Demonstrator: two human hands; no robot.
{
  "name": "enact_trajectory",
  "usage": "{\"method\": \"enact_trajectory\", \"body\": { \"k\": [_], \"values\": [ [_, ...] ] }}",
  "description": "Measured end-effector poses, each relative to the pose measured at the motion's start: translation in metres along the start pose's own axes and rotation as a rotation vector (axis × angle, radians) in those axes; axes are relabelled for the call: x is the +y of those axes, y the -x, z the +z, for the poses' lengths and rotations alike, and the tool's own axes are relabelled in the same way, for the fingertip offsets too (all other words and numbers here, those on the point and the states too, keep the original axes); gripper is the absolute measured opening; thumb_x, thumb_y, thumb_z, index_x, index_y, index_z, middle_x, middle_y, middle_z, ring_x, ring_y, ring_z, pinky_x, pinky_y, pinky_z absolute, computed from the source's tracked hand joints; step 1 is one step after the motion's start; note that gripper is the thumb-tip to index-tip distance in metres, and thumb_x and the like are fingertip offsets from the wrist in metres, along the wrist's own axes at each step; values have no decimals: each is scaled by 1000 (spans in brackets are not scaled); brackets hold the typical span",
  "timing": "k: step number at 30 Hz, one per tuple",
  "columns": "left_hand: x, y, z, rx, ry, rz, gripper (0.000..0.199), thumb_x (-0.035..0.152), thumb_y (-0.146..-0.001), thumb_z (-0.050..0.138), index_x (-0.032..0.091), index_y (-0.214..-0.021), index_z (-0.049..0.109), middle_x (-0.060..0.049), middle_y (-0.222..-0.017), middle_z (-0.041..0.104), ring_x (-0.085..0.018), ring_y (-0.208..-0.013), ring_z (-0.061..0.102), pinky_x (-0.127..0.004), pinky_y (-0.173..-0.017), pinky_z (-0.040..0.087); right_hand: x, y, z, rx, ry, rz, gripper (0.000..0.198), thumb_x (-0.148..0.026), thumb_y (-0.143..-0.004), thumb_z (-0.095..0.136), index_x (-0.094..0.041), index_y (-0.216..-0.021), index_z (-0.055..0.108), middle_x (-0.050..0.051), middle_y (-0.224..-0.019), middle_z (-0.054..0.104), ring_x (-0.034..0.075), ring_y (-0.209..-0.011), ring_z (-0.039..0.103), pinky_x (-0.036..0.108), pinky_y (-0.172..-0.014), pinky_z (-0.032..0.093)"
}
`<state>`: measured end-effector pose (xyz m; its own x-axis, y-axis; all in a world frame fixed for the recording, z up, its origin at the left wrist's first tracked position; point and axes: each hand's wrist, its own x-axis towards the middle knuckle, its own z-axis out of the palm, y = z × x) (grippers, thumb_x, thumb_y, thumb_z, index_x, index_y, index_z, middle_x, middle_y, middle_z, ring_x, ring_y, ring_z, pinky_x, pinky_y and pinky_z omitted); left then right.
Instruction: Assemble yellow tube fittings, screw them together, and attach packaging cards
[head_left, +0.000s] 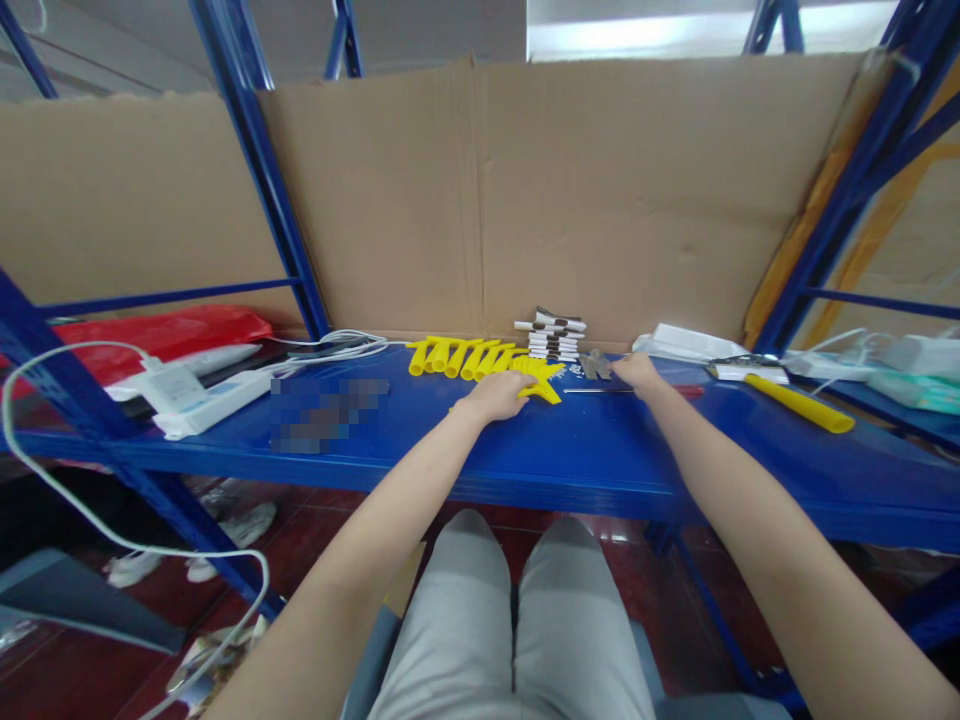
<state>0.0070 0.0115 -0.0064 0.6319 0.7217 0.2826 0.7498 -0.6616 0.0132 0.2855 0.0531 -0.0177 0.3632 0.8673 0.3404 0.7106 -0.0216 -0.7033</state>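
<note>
My left hand (pixel 501 396) is closed on a yellow plastic piece (pixel 546 386) with a forked end, just above the blue shelf. Behind it, several hollow yellow plastic pieces (pixel 453 360) lie side by side in a row. My right hand (pixel 636 371) reaches to the small grey-brown pieces (pixel 596 365), its fingers drawn together; whether something is between them is too small to make out. Under that hand lies a screwdriver with a red handle (pixel 686 390) and a thin shaft. White-and-dark flat pieces (pixel 555 335) are stacked behind the grey-brown ones.
The blue shelf (pixel 555 460) has upright posts at both sides and cardboard (pixel 600 200) behind. A power strip (pixel 214 402) with white cables is at left, beside a red bag (pixel 165 330). To the right are a yellow handle (pixel 802 403) and a white box (pixel 690 343).
</note>
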Motion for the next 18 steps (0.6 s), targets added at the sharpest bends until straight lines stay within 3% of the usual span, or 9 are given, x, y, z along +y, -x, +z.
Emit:
{"method": "enact_trajectory", "body": {
  "k": [2, 6, 13, 18],
  "values": [
    [3, 1, -3, -14, -12, -12, 42, 22, -92, 53, 23, -133, 62, -7, -137, 64, -26, -127, 59, -41, -105, 48, -8, 6, -5, 17, -73, 96, 8, -18, -64, 73, -14, -67, 66, 7, -68, 67, 23, -77, 64, 31, -66, 49],
    [5, 2, -4, -16, -24, -23, 43, 21, -92, 52, 25, -134, 62, -5, -139, 63, -24, -129, 58, -38, -106, 47, -33, 25, -15, -46, -196, 108, 18, -12, -63, 70, -16, -51, 57, 1, -55, 57, 16, -64, 54, 26, -57, 40],
    [3, 2, -2, 2, -13, -10, 42, 21, -92, 54, 25, -133, 63, -5, -138, 64, -24, -128, 58, -39, -107, 46, -63, 54, -19, -294, -243, 36, 18, -21, -66, 70, -17, -53, 57, -2, -53, 51, 11, -58, 45, 24, -51, 29],
    [0, -1, 1, 57, 32, -15, 41, 21, -92, 55, 22, -133, 63, -8, -136, 65, -24, -127, 59, -38, -109, 45, -64, 57, -15, -416, -345, 40, 17, -23, -61, 77, -17, -63, 61, -2, -60, 55, 10, -61, 48, 21, -53, 33]
  ]
}}
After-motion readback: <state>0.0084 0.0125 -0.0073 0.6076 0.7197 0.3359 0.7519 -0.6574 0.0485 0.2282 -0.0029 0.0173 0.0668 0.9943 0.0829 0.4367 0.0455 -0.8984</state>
